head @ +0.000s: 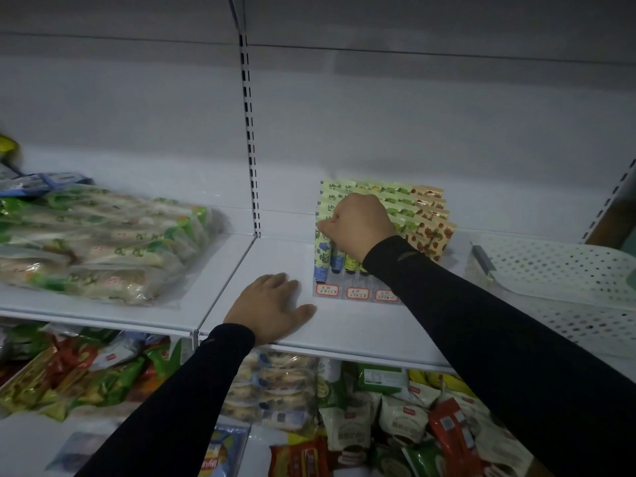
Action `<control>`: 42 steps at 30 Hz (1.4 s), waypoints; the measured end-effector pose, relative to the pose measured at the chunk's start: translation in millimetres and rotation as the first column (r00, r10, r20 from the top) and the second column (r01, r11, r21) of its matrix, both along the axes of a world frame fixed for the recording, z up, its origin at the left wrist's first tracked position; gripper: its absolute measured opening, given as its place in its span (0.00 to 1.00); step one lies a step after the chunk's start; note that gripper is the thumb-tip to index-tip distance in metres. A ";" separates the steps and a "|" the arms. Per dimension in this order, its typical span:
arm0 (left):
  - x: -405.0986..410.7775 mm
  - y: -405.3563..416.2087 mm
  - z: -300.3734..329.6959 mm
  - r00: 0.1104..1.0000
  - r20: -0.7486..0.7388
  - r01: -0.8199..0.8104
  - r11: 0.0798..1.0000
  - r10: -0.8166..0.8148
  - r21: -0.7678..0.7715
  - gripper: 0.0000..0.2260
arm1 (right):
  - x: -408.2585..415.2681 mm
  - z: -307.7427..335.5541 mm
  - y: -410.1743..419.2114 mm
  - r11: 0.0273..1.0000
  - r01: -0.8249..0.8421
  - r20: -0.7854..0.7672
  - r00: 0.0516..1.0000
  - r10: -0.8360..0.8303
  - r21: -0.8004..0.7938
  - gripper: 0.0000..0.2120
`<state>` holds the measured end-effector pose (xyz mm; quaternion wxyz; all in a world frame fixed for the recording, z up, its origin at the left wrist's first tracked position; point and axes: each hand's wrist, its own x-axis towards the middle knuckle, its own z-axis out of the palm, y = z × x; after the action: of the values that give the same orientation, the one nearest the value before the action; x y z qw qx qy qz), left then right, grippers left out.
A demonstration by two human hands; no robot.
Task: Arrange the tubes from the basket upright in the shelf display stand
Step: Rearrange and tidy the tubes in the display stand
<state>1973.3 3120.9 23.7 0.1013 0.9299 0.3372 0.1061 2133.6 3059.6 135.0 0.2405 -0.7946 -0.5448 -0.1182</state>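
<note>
The right hand reached over the display stand on the white shelf, its fingers curled into a fist and pinching the flat crimped top of a blue-flowered tube at the stand's front left corner. That tube stood upright, its long axis running vertically, dark cap down in the stand and crimped end up under the knuckles. Just beside it to the right stood more tubes in stepped rows, all likewise cap-down and crimp-up: green and yellow patterned ones through the middle, strawberry-printed ones at the right end. Small red-bordered price labels ran along the clear front lip of the stand. The left hand lay palm down on the shelf near the stand's left front corner, apart from it, fingers relaxed and slightly spread, holding nothing. Both arms wore dark sleeves. A white perforated basket sat on the shelf to the right of the stand; its contents could not be made out. On the left shelf section lay clear bags of packaged snacks, and assorted packets filled the shelf below.
</note>
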 end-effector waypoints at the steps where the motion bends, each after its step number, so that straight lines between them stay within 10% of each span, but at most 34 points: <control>1: 0.5 0.4 -0.6 1.000 0.001 -0.003 1.000 0.003 0.003 0.27 | 0.1 -0.4 0.3 1.000 0.003 -0.007 1.000 -0.003 0.003 0.25; 33: 0.7 -1.4 1.9 1.000 0.014 -0.012 1.000 0.012 -0.008 0.26 | 11.1 12.1 -20.5 0.997 -0.062 0.025 0.998 0.061 0.036 0.27; 42: -10.4 0.0 15.7 0.890 0.431 -0.107 0.987 0.149 -0.121 0.19 | 41.3 30.3 -87.2 0.981 -0.149 0.004 0.989 0.149 0.125 0.16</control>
<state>1962.9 3120.9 39.4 0.2109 0.8520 0.3710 0.3034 2174.9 2972.4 165.3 0.2996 -0.7352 -0.5936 -0.1315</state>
